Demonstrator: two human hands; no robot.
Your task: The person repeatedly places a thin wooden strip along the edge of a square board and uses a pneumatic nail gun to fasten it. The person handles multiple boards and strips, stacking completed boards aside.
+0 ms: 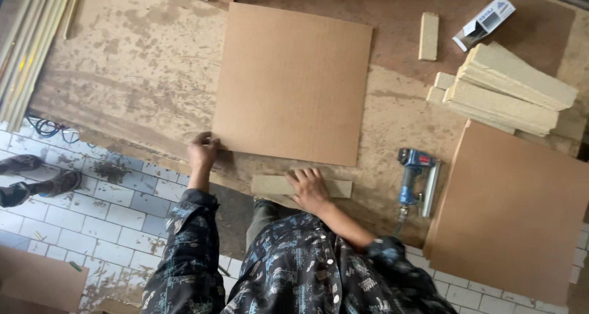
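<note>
The left hand (202, 149) pinches the corner of a square brown fibreboard panel (292, 82) (lying flat); the right hand (308, 188), fingers spread, presses a pale chipboard strip (270, 184).

Nail gun (414, 179) rt, strip stack (509, 90) beyond, bench centre open

Soft, even daylight is spread over the tabletop (153, 74), and no glare is seen. Only faint shadows are cast beside the stacked wooden blocks (509, 87). Focus is held sharp throughout; slight wide-angle bending is noticed at the edges.

left hand (203, 151) gripping board (292, 82), right hand (310, 188) on strip (338, 188)
</note>
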